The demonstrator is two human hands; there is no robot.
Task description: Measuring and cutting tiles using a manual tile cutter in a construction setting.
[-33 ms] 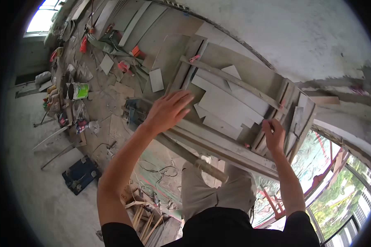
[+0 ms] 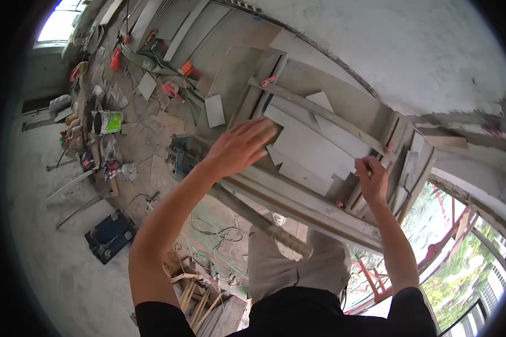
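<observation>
My left hand [image 2: 243, 146] hovers over the left end of a wooden frame [image 2: 315, 202], its fingers stretched out and nothing in them. Under and beside its fingertips lies a pale grey board with stepped, notched edges [image 2: 306, 149], inside the frame. At the frame's right end is my right hand [image 2: 372, 181], thumb and fingers pinched together near the board's right corner; whatever it may hold is too small to make out. A wooden crossbar [image 2: 326, 117] spans the frame's far part, with a small red fitting [image 2: 268, 81] at its left end.
A loose pale tile [image 2: 214, 110] lies left of the frame. A round pole [image 2: 264, 222] slants over my legs. Farther left are a green-and-white bucket [image 2: 107, 122] and a dark blue case [image 2: 110, 236]. Cables and thin wood sticks [image 2: 199, 306] lie below, rubble around.
My left hand has shifted slightly right and up, over the board's left edge. The right hand has moved a little left and up.
</observation>
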